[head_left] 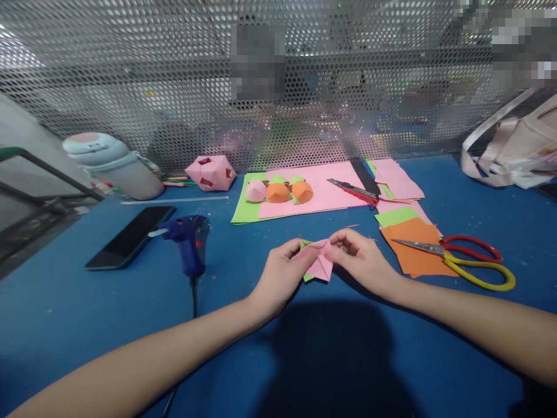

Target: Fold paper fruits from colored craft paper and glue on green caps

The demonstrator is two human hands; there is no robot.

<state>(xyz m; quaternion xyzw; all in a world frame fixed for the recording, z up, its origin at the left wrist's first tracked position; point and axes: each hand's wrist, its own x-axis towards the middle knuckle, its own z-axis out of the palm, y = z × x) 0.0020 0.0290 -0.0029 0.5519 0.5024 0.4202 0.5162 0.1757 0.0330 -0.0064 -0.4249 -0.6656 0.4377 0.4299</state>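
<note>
Between my two hands is a small piece of folded paper (321,264), pink on the near face with green showing along its left side. My left hand (282,274) pinches its left part, thumb on the pink face. The fingertips of my right hand (363,255) grip its upper right corner. Creases run across the pink face toward its lower points. Beyond my hands, small folded paper pieces in pink (256,191) and orange (277,193) sit on flat pink sheets (324,200).
Scissors (461,255) lie on orange paper squares (407,255) at right. A utility knife (352,189) rests on the sheets. At left are a blue glue gun (187,241), a phone (133,238), a tumbler (115,165) and a pink paper ball (212,173). A perforated metal panel (187,116) stands behind.
</note>
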